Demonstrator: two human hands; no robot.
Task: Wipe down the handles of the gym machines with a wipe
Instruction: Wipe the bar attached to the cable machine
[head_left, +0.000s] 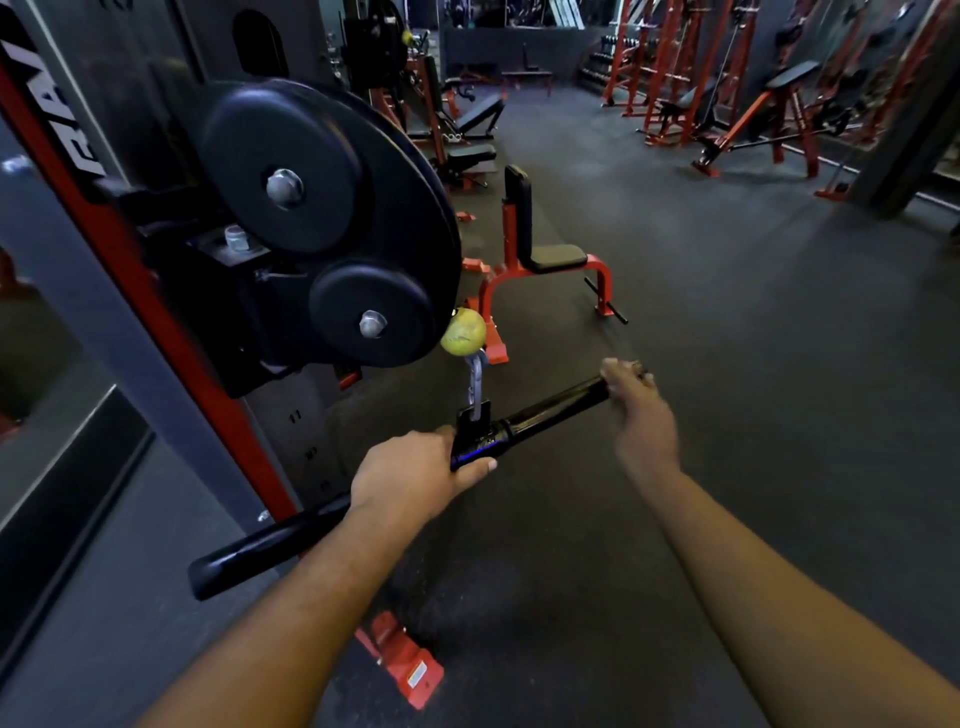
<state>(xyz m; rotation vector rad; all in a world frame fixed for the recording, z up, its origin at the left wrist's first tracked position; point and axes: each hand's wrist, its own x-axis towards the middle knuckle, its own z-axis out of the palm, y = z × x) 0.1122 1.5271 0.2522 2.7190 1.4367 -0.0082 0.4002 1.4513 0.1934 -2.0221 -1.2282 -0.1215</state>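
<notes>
One black cable bar (530, 418) hung from one carabiner (475, 384) under one yellow stopper ball (463, 331). My left hand (415, 475) gripped its middle; my right hand (636, 405) curled round its far end. Couldn't tell whether either held a wipe. Two pulley discs (280, 171) above.

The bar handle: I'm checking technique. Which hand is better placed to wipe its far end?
Right hand: it is already at the far end of the bar handle, while the left hand grips near the middle, steadying it.
</notes>
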